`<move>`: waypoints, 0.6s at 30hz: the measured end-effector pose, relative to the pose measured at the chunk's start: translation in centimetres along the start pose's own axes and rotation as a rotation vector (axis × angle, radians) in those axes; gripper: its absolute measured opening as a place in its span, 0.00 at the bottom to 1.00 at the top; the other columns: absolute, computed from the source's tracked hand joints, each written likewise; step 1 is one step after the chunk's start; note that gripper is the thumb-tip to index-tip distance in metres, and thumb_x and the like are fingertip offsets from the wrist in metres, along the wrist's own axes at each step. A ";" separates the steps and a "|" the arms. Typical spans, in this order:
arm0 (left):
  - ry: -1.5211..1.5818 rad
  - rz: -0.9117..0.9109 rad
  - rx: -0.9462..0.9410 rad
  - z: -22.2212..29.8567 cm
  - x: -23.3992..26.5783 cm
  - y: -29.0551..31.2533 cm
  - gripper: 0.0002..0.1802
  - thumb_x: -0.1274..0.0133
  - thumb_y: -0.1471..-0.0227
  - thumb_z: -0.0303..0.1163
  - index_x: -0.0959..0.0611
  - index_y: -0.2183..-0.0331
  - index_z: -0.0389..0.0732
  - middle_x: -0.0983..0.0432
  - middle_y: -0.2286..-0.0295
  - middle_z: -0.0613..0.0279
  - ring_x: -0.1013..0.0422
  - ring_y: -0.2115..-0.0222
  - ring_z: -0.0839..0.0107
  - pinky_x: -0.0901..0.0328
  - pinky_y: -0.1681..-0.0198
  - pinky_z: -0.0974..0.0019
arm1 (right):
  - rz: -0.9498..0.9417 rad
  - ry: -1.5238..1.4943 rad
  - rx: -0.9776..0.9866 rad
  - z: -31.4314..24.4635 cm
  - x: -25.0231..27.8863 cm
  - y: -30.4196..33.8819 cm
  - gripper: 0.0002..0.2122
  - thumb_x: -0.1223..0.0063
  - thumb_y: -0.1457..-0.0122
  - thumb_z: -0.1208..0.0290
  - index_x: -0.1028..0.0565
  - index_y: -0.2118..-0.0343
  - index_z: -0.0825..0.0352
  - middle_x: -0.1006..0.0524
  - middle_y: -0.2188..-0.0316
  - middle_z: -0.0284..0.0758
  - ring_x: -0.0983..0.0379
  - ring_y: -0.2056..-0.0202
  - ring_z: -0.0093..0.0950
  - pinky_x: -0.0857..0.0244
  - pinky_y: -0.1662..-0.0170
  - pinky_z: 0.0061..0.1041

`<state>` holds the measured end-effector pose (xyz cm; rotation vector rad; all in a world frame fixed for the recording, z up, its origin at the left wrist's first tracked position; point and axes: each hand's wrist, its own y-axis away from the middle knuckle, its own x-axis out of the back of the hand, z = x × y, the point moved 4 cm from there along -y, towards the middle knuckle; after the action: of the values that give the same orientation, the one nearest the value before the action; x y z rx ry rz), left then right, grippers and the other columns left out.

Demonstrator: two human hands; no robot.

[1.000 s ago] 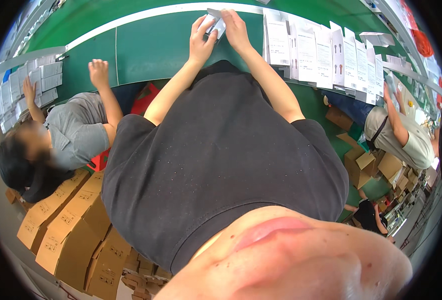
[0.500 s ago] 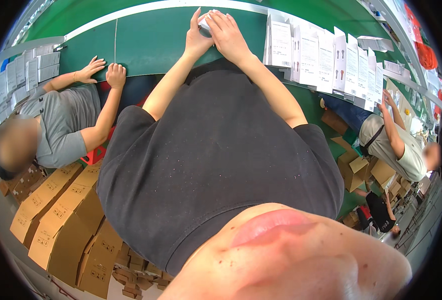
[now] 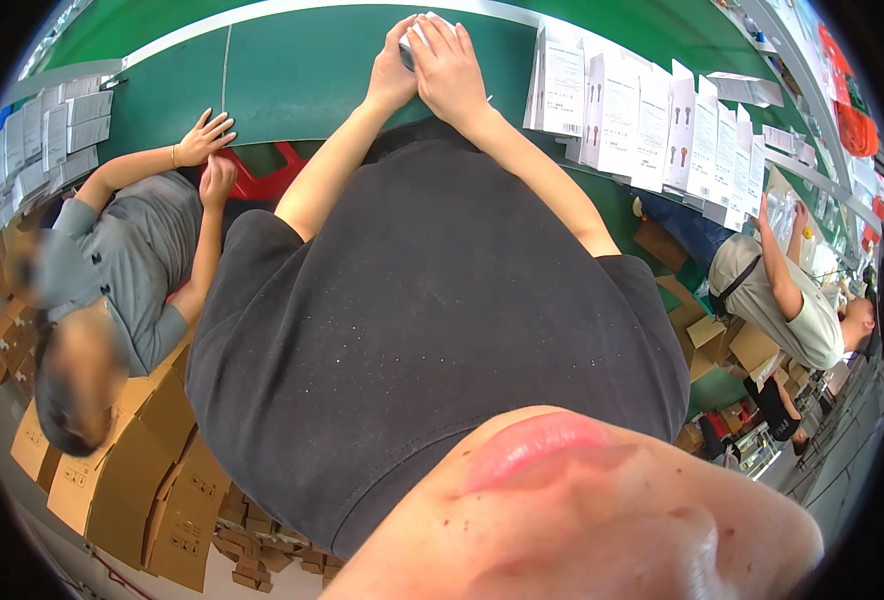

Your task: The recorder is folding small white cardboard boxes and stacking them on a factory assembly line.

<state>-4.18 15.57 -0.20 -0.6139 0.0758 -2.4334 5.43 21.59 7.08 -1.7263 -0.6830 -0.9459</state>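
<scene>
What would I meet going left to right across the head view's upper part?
Stacked white boxes, a co-worker's braceleted hand, the wearer's left hand, their right hand, a row of white cartons, orange-red items.

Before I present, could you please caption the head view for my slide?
Left hand and right hand cup a mostly hidden white item over a green table, white cartons at right.

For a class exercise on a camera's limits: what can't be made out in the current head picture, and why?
All in the head view:
- Most of the white item: covered by the left hand and right hand.
- Fine print on the white boxes: too small.
- The person's legs: hidden behind the black shirt.
- What the co-worker at right handles: too small and far off.
</scene>
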 end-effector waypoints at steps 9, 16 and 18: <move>0.080 0.026 -0.009 0.4 0.4 -0.4 0.46 0.32 0.57 0.31 0.36 0.39 0.48 0.27 0.48 0.48 0.26 0.52 0.50 0.29 0.52 0.58 | -0.139 0.008 -0.032 -0.4 -1.0 -0.1 0.33 0.51 0.39 0.47 0.33 0.40 0.70 0.38 0.35 0.45 0.46 0.33 0.42 0.56 0.33 0.50; -0.309 0.233 -0.243 1.5 0.3 0.4 0.37 0.31 0.59 0.36 0.27 0.47 0.37 0.26 0.55 0.50 0.28 0.56 0.56 0.31 0.52 0.61 | -0.108 -0.101 -0.041 0.4 0.1 1.5 0.31 0.47 0.39 0.52 0.34 0.39 0.69 0.40 0.34 0.44 0.48 0.32 0.43 0.54 0.33 0.47; -0.267 0.235 -0.132 2.0 1.1 -0.7 0.36 0.30 0.60 0.37 0.26 0.49 0.37 0.26 0.57 0.50 0.28 0.59 0.56 0.31 0.53 0.61 | 0.020 -0.329 -0.143 1.5 0.8 1.6 0.29 0.45 0.39 0.56 0.34 0.39 0.68 0.40 0.34 0.43 0.46 0.33 0.42 0.51 0.33 0.43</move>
<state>-4.42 15.64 2.19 -0.9293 0.1893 -2.1139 7.57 22.48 6.65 -2.0378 -0.8235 -0.7169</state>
